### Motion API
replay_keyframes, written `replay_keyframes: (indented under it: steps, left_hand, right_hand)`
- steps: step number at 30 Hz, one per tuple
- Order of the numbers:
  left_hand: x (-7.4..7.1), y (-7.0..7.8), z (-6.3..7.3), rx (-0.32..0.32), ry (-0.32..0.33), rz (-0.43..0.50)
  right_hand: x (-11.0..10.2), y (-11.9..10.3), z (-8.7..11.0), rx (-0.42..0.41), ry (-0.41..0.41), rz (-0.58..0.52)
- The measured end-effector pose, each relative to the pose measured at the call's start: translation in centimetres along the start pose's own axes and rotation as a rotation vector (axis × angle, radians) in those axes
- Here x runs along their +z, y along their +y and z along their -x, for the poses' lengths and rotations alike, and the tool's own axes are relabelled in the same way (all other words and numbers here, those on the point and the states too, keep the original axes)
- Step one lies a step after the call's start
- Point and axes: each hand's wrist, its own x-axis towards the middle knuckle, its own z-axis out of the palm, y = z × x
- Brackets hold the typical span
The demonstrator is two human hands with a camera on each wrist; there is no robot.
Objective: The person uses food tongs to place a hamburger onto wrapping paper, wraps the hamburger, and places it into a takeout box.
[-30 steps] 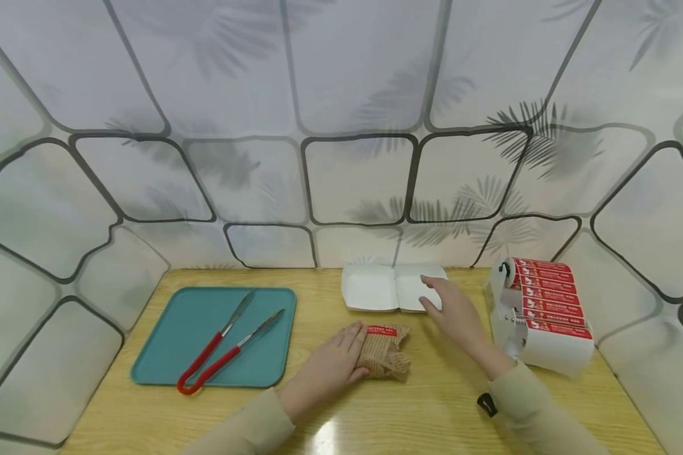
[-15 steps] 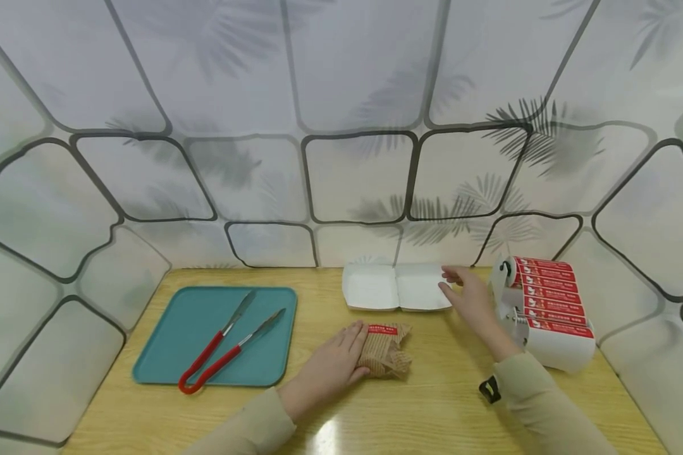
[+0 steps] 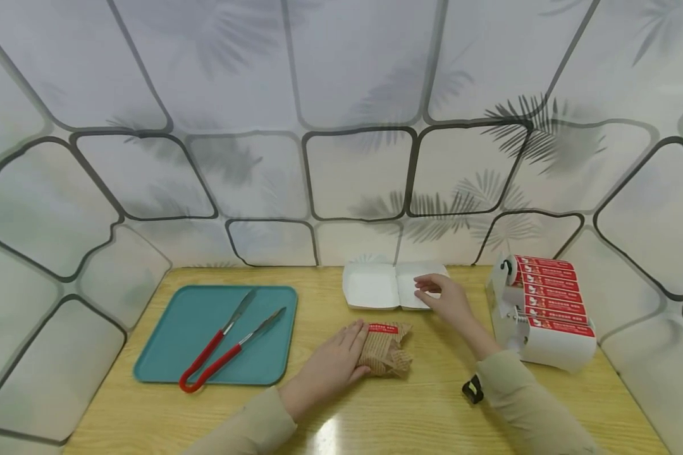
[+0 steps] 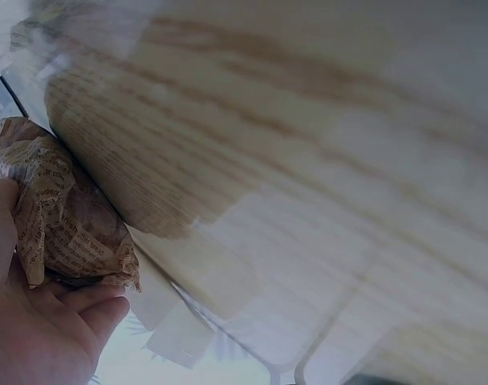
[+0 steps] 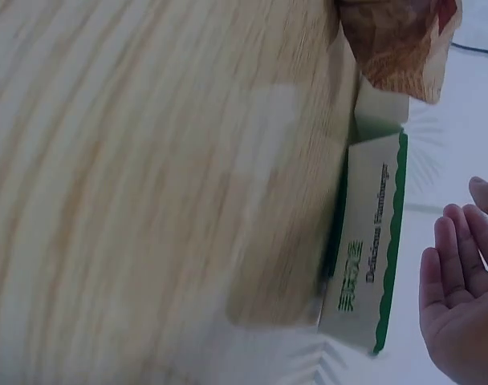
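Wrapped package [image 3: 382, 352] — left hand [image 3: 329, 366] holds it, right hand [image 3: 448, 303] relaxed, grasping nothing, near the white box [image 3: 371, 287]. Ruffled paper [image 3: 397, 364] could unfold — if that hold slackens.

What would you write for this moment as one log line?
Left hand: touching wrapped package | Right hand: near open box, holding nothing | Tongs: on tray

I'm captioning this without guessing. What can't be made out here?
Wrapped package: contents hidden by brown paper, all views.
Its left edge: covered by the left hand, head view.
Open box: partly behind the right hand, head view.
Red labels: smallest print too small, head view.
Right thumb: cut off, right wrist view's edge.
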Motion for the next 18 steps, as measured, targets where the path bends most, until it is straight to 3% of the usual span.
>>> replay_keyframes:
  steps: [8, 18]
  left_hand:
    - [0.2, 0.1, 0.0, -0.005, 0.004, 0.015]
    - [0.2, 0.0, 0.0, -0.013, 0.004, 0.010]
  right_hand:
    - [2.2, -1.0, -0.3, -0.007, -0.108, -0.105]
    - [4.3, -1.4, -0.7, -0.096, -0.201, -0.149]
